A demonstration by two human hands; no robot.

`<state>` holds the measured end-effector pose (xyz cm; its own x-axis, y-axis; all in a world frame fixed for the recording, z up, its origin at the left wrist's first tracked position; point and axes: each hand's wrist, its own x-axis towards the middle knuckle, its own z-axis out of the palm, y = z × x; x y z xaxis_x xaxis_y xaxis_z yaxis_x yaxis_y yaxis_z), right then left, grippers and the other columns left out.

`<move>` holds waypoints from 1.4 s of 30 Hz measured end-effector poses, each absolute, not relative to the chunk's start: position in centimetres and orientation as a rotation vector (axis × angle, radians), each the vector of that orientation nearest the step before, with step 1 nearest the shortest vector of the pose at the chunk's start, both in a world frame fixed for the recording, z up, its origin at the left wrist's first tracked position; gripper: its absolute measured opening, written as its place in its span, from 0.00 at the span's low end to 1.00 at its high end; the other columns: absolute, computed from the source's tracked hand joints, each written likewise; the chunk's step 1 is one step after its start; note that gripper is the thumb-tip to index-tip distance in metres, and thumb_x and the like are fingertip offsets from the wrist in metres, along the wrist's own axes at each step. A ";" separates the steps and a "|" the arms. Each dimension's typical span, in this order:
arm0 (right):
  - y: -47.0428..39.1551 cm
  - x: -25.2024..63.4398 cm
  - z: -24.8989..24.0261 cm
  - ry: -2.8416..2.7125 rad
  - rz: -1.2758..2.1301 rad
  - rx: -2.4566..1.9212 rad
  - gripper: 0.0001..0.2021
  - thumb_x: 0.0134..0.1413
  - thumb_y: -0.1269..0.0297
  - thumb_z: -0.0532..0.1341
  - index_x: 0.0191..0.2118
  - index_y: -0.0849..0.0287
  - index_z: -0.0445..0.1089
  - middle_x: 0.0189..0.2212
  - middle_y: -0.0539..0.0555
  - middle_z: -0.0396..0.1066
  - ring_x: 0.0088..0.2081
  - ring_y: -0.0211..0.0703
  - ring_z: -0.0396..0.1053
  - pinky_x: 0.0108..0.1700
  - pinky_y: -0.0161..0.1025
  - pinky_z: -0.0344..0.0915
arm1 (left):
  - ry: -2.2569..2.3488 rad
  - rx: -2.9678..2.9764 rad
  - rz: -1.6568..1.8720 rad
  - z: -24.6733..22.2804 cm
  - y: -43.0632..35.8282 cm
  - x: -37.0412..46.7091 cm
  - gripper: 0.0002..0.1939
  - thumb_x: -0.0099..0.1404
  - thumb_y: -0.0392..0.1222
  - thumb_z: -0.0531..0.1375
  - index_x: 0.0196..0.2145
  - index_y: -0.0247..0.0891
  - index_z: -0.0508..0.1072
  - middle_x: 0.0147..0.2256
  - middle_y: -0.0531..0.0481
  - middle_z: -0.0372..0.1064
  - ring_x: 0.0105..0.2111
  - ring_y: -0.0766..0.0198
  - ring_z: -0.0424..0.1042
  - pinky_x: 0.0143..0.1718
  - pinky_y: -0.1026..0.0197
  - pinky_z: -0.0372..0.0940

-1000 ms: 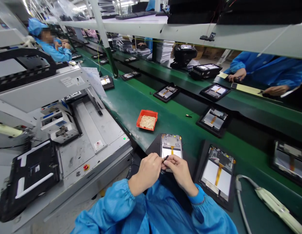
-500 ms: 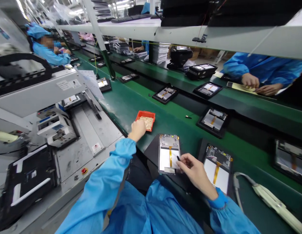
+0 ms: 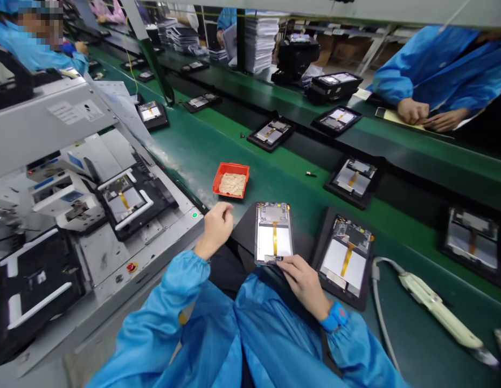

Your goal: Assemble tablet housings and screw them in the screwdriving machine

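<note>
An opened tablet point(image 3: 266, 215), its circuit board, white battery and orange ribbon cable showing, lies on a black pad before me. At its lower right edge, my right hand point(image 3: 305, 283) pinches a small black part point(image 3: 278, 259), pressed against the tablet. My left hand point(image 3: 217, 226) is closed, thumb against curled fingers, in the air left of the tablet; whatever is in it is too small or hidden to name. Just beyond it stands a red tray point(image 3: 231, 180) of small beige pieces. A second opened tablet point(image 3: 347, 253) lies on a black holder to the right.
A machine with a tablet in a black fixture point(image 3: 133, 196) stands at left, its red button point(image 3: 131, 267) near the front. More tablets sit along the green line point(image 3: 194, 140). A cream corded electric screwdriver point(image 3: 436, 307) lies at right. A co-worker's hands point(image 3: 428, 114) are across the line.
My left hand has come back from the red tray towards me. My right hand has moved the small black part down to the tablet's lower edge. The machine's fixture has slid out with a tablet.
</note>
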<state>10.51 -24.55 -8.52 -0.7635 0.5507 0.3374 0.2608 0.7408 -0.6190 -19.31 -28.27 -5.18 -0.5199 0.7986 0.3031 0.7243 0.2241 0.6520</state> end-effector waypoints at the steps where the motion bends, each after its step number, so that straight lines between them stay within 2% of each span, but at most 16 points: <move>1: -24.5 10.5 -8.6 -2.440 0.746 -0.605 0.12 0.67 0.68 0.54 0.46 0.54 0.75 0.37 0.56 0.73 0.39 0.44 0.71 0.41 0.42 0.72 | 2.343 1.497 1.221 -5.5 -29.4 -18.5 0.13 0.63 0.30 0.50 0.36 0.39 0.73 0.36 0.47 0.74 0.38 0.60 0.73 0.42 0.59 0.65; 4: -24.4 10.7 -8.6 -2.470 0.718 -0.575 0.12 0.67 0.70 0.54 0.47 0.55 0.74 0.38 0.56 0.72 0.40 0.44 0.71 0.41 0.42 0.72 | 2.205 1.556 1.301 -6.1 -32.3 -16.0 0.14 0.62 0.28 0.50 0.34 0.40 0.73 0.34 0.47 0.71 0.38 0.59 0.71 0.42 0.58 0.65; 6: -24.4 10.8 -8.6 -2.483 0.705 -0.568 0.13 0.67 0.71 0.53 0.47 0.55 0.74 0.38 0.56 0.72 0.40 0.44 0.70 0.41 0.42 0.72 | 2.083 1.645 1.293 -6.4 -33.9 -14.3 0.15 0.63 0.28 0.50 0.37 0.40 0.74 0.37 0.45 0.72 0.41 0.57 0.71 0.44 0.56 0.65; 9: -24.5 10.9 -8.8 -2.511 0.687 -0.572 0.14 0.67 0.70 0.52 0.48 0.55 0.73 0.38 0.57 0.72 0.40 0.45 0.70 0.41 0.43 0.71 | 1.862 1.883 1.081 -7.2 -35.4 -11.7 0.20 0.65 0.28 0.49 0.48 0.39 0.74 0.45 0.41 0.73 0.46 0.54 0.69 0.48 0.51 0.64; 12: -24.6 10.8 -8.9 -2.567 0.627 -0.559 0.14 0.67 0.70 0.51 0.48 0.55 0.74 0.39 0.58 0.72 0.40 0.45 0.69 0.42 0.43 0.70 | 1.679 2.063 0.781 -8.2 -36.0 -9.7 0.24 0.67 0.30 0.49 0.58 0.40 0.69 0.53 0.39 0.70 0.52 0.50 0.67 0.52 0.47 0.60; 14: -24.8 10.7 -8.8 -2.623 0.537 -0.553 0.15 0.68 0.71 0.50 0.47 0.57 0.74 0.38 0.58 0.72 0.39 0.45 0.68 0.42 0.44 0.68 | 1.657 2.086 0.664 -8.8 -36.1 -9.0 0.26 0.67 0.30 0.50 0.61 0.41 0.66 0.56 0.38 0.68 0.54 0.48 0.65 0.53 0.45 0.59; 20: -25.3 11.7 -8.5 -2.758 0.231 -0.621 0.16 0.67 0.73 0.51 0.51 0.57 0.74 0.42 0.60 0.71 0.41 0.48 0.65 0.39 0.43 0.62 | 1.686 2.018 0.688 -9.3 -36.3 -8.3 0.26 0.68 0.31 0.48 0.62 0.41 0.64 0.57 0.36 0.67 0.57 0.47 0.65 0.54 0.44 0.57; 24: -25.3 12.3 -8.4 -2.826 0.173 -0.645 0.18 0.66 0.73 0.52 0.56 0.55 0.71 0.44 0.60 0.70 0.43 0.49 0.63 0.40 0.44 0.59 | 1.690 2.024 0.685 -9.1 -36.3 -8.0 0.25 0.70 0.33 0.47 0.62 0.40 0.64 0.56 0.35 0.68 0.56 0.46 0.66 0.54 0.44 0.57; 31: -24.3 12.0 -7.1 -2.884 0.107 -0.685 0.19 0.63 0.74 0.54 0.55 0.56 0.72 0.41 0.60 0.69 0.40 0.50 0.60 0.38 0.45 0.55 | 1.715 1.901 0.852 -9.1 -36.5 -8.2 0.23 0.67 0.31 0.50 0.58 0.38 0.68 0.55 0.35 0.69 0.55 0.46 0.66 0.54 0.43 0.58; 34: -23.7 12.1 -6.7 -2.863 0.045 -0.817 0.17 0.63 0.73 0.54 0.54 0.60 0.72 0.42 0.61 0.68 0.41 0.51 0.60 0.39 0.46 0.55 | 1.887 1.466 1.073 -9.3 -36.5 -9.4 0.17 0.66 0.33 0.52 0.50 0.39 0.72 0.48 0.39 0.73 0.49 0.51 0.71 0.52 0.47 0.63; 37: -23.2 11.7 -6.5 -2.886 -0.086 -0.967 0.17 0.62 0.73 0.54 0.54 0.66 0.71 0.39 0.62 0.68 0.39 0.52 0.59 0.38 0.47 0.55 | 1.735 0.864 1.135 -9.6 -36.0 -10.1 0.10 0.63 0.39 0.57 0.43 0.37 0.72 0.35 0.44 0.75 0.34 0.57 0.75 0.38 0.55 0.69; 39: -23.1 11.4 -6.6 -2.912 -0.118 -0.984 0.16 0.62 0.72 0.54 0.53 0.67 0.72 0.37 0.61 0.68 0.38 0.52 0.59 0.38 0.47 0.56 | 1.557 0.571 1.156 -9.5 -35.4 -9.8 0.11 0.59 0.41 0.62 0.39 0.34 0.72 0.28 0.48 0.72 0.27 0.61 0.73 0.29 0.60 0.67; 42: -22.9 11.5 -7.1 -2.909 -0.111 -0.975 0.16 0.63 0.71 0.54 0.53 0.66 0.72 0.38 0.61 0.68 0.38 0.51 0.61 0.38 0.47 0.57 | 1.442 0.404 1.266 -8.9 -34.1 -8.6 0.16 0.53 0.44 0.67 0.37 0.34 0.70 0.24 0.55 0.68 0.22 0.67 0.69 0.22 0.65 0.62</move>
<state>11.48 -22.92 -7.09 -0.7960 0.5985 0.0902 0.6036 0.7960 0.0455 -8.62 -34.08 -8.87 -0.3212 0.8061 -0.4969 -0.3884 0.3664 0.8455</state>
